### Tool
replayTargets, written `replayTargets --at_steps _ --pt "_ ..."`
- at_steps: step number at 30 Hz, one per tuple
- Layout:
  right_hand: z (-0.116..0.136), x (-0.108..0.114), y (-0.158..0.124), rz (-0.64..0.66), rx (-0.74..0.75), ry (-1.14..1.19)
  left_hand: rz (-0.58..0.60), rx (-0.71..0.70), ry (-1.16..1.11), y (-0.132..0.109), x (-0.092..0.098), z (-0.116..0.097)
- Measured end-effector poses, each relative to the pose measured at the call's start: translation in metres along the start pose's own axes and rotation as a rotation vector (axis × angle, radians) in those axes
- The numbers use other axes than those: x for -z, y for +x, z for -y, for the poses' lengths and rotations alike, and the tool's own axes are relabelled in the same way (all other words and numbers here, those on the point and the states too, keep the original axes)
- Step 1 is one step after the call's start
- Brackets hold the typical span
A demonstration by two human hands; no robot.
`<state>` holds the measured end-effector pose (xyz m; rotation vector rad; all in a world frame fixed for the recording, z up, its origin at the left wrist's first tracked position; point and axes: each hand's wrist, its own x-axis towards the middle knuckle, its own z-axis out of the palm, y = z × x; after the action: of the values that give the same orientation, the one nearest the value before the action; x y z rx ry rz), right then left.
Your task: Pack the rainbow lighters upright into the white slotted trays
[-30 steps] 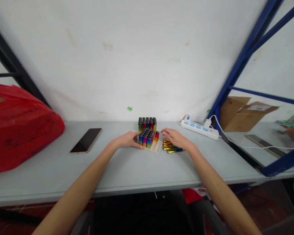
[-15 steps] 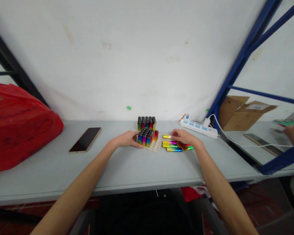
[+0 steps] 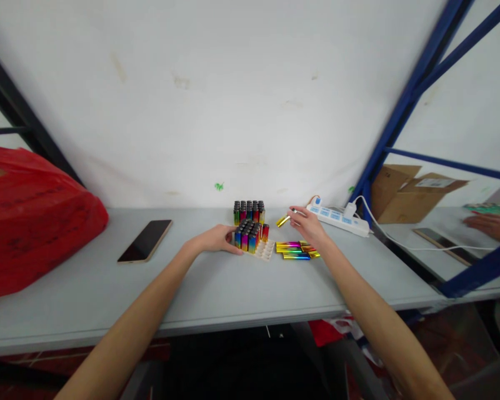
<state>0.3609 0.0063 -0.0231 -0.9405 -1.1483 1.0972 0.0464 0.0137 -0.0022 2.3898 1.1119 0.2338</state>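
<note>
A pale tray [image 3: 265, 251] with round slots carries several upright lighters [image 3: 248, 236] in shiny mixed colours with dark tops. My left hand [image 3: 221, 240] is at the left side of this group, thumb and fingers apart around its corner, touching the tray's edge. My right hand [image 3: 307, 224] pinches a yellow lighter [image 3: 283, 220], tilted and raised above the table. Below that hand several colourful lighters [image 3: 295, 251] lie flat in a loose pile. Behind the tray stands a second block of upright lighters [image 3: 249, 211].
A phone [image 3: 145, 240] lies at the left, beside a large red bag [image 3: 37, 222]. At the right are a white power strip [image 3: 337, 218] with a cable, a blue post [image 3: 365, 194], a cardboard box [image 3: 410, 194] and another person's hand [image 3: 494, 225].
My right hand has lifted the yellow lighter off the table and tilted it, moving up from the pile. My left hand has stayed at the tray. The other person's hand has shifted left.
</note>
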Motion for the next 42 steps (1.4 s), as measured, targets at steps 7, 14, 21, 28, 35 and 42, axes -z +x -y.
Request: replayTargets --at_steps 7,14,21,28,35,42 --pt "0.006 -0.019 -0.011 0.11 -0.105 0.248 -0.009 0.007 0.002 -0.001 0.001 -0.003" --pt "0.007 -0.031 -0.022 0.263 -0.15 0.054 -0.004 -0.002 -0.015 0.001 -0.001 0.003" --pt "-0.007 -0.032 -0.014 0.066 0.14 -0.407 -0.006 -0.02 -0.012 0.0 0.0 0.001" --pt "-0.014 -0.032 -0.011 0.061 0.245 -0.521 -0.014 0.013 0.006 0.001 -0.001 0.002" --pt "-0.005 -0.042 -0.023 0.149 0.271 -0.569 -0.006 0.004 0.009 0.0 0.0 -0.001" --pt "0.009 -0.047 -0.036 0.328 0.246 -0.624 0.004 0.016 0.011 -0.001 0.002 -0.005"
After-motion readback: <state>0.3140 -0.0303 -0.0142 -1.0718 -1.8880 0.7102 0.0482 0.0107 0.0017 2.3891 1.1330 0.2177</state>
